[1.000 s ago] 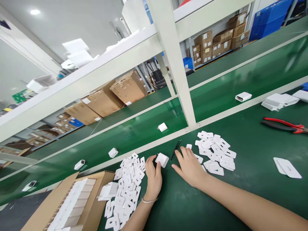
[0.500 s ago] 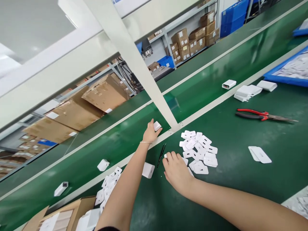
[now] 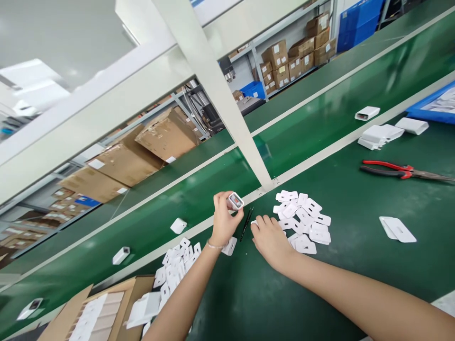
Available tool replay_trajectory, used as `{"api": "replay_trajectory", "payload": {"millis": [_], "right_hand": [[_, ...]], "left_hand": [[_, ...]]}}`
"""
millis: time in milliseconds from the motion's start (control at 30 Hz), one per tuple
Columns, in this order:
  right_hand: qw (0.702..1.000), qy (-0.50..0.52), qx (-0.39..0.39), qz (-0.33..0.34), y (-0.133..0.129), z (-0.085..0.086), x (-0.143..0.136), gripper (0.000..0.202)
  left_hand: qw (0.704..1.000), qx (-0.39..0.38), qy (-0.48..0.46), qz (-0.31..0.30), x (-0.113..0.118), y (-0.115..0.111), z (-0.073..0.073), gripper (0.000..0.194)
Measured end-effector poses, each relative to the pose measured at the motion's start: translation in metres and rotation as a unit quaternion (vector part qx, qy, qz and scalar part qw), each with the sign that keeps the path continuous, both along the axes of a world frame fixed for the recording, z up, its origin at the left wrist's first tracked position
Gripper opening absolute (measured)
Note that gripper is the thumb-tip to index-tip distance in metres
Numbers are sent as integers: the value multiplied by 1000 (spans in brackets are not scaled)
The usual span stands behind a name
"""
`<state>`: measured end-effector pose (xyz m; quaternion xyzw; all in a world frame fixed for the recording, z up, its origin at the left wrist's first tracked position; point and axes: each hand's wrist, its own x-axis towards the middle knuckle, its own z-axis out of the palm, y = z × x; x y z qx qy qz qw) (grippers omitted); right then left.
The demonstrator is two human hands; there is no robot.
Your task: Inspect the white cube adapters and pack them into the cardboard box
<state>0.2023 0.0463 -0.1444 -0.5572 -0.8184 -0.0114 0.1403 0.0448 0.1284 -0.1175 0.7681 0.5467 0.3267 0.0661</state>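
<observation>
My left hand (image 3: 224, 219) grips a white plastic housing (image 3: 235, 201) between thumb and fingers, its open end facing up toward me. Beside the pile of flat white plates (image 3: 302, 215), my right hand (image 3: 272, 240) is low over the green table with its fingers bent together. A small white piece (image 3: 253, 222) shows at its fingertips. Black tweezers (image 3: 246, 224) lie between the two hands. Another white housing (image 3: 229, 246) rests on the table, partly behind my left wrist.
Red-and-black pliers (image 3: 405, 170), white housings (image 3: 380, 135) and a blue tray (image 3: 430, 113) are at right. More housings sit on the green conveyor (image 3: 149, 237). A cardboard box (image 3: 133, 303) and a second plate pile (image 3: 174, 267) are lower left. A slanted post (image 3: 238, 118) stands ahead.
My left hand has come back from the conveyor edge with the housing, now turned to show its open end. My right hand stays by the plates. Conveyor housings and the whole view have shifted right.
</observation>
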Motion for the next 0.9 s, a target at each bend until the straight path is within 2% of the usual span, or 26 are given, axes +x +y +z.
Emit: {"api": "replay_trajectory", "payload": {"millis": [100,167,267,367,467,533,733,900], "right_hand": [[1000,3,3,4,2,-1,-1,14],[1000,1,3,6,4,-1,-1,8],[1000,-4,5,7,8,-2,0,12],[1000,-2,13,5,12,-2,3,12],[1000,-2,18,20,14,-1,6,18],[999,-9,13,45,14,-1,6,16],[995,-6,11,102,14,-3,7,25],[987,104,65,101,9,5,9,22]], "left_hand": [[993,40,-94,-57,-15,-49,-1,42],[988,33,-136,-62,-22,-78,-4,43],[982,13,-183,-39,-27,-113,-10,44],[975,0,-221,14,-27,-135,-16,43],[962,-30,-264,65,-25,-146,-20,40],[954,-50,-286,79,-23,-147,-22,38],[941,-123,-310,55,-25,-141,-31,40],[934,-164,-314,37,-30,-137,-35,44]]}}
